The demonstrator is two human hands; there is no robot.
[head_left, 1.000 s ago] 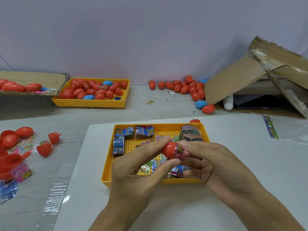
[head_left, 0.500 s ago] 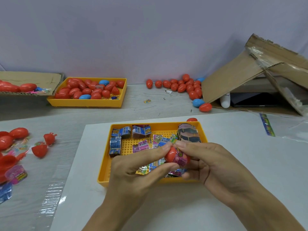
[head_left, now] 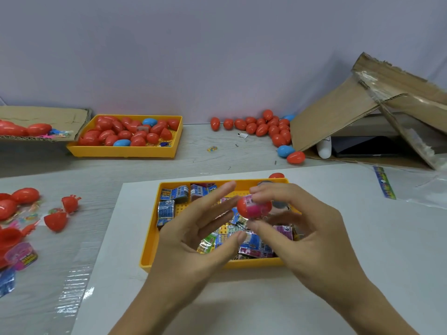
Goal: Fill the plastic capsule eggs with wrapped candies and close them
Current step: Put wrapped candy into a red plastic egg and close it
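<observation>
Red egg (head_left: pixel 244 206) with pink candy (head_left: pixel 257 209); yellow tray (head_left: pixel 154 240); blue wrappers (head_left: pixel 166 209).

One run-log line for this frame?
right hand: pinches red plastic egg half with pink candy | left hand: open, beside | over yellow tray

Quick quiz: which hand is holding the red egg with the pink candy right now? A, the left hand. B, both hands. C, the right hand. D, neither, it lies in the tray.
C: the right hand pinches the red egg over the candy tray, while the left hand is open, its fingers off the egg.
</observation>
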